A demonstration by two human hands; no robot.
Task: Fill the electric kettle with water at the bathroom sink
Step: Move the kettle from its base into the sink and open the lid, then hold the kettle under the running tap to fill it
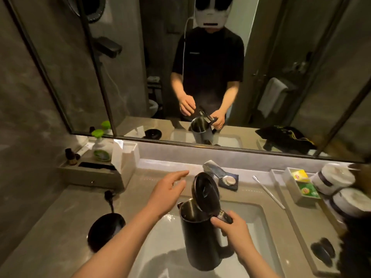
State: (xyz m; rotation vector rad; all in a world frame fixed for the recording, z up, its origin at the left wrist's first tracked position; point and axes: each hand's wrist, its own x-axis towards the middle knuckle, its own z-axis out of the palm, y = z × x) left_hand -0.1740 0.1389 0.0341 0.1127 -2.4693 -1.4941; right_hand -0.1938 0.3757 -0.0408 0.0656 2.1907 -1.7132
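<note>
A black electric kettle [197, 235] hangs upright over the white sink basin [255, 221], its lid [205, 191] flipped up and the steel inside showing. My right hand [230, 225] grips the kettle's handle, thumb on the lid button. My left hand [167, 192] hovers open to the left of the lid, fingers spread, touching nothing. The chrome faucet [213, 168] stands just behind the lid. No water is running that I can see.
The kettle's black base [105, 230] with its cord lies on the counter at left. A soap dish [228, 180], a toothbrush [268, 191], a tray of tea bags [301, 183] and rolled towels [333, 179] sit at right. A tissue box [124, 157] and green-capped bottle [100, 149] stand at back left.
</note>
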